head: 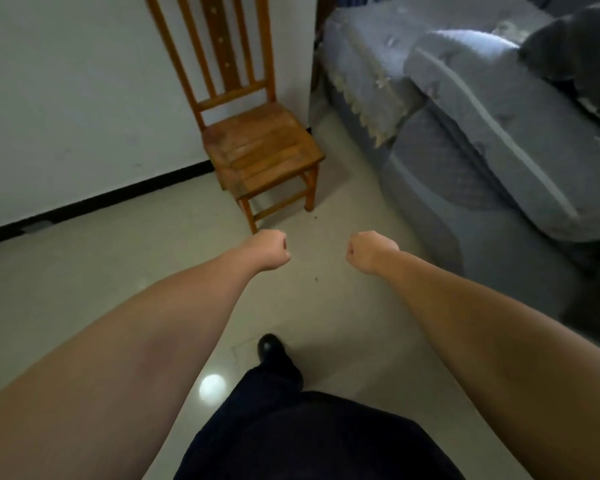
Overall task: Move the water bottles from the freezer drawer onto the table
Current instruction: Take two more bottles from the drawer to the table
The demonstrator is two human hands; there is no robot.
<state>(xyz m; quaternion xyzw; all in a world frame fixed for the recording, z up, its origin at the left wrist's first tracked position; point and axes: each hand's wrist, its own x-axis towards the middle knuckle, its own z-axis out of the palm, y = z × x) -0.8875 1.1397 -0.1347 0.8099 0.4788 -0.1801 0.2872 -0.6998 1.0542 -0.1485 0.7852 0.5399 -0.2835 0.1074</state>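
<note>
With no bottle, freezer or table in view, left hand (270, 250) and right hand (367, 250) hang as fists, each grip curled together on nothing, probably just walking; a wooden chair (257, 147) stands beyond them.

A wooden chair (257, 147) stands ahead of the curled fingers (284, 249) of the left hand (269, 249), against the wall (66, 98). A sofa (465, 133) lies right of the right hand (368, 251). A shoe (271, 348) is behind both fists.

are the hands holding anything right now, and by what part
Nothing is held. The left hand and right hand are both closed fists, fingers curled on nothing, out over the floor.
</note>
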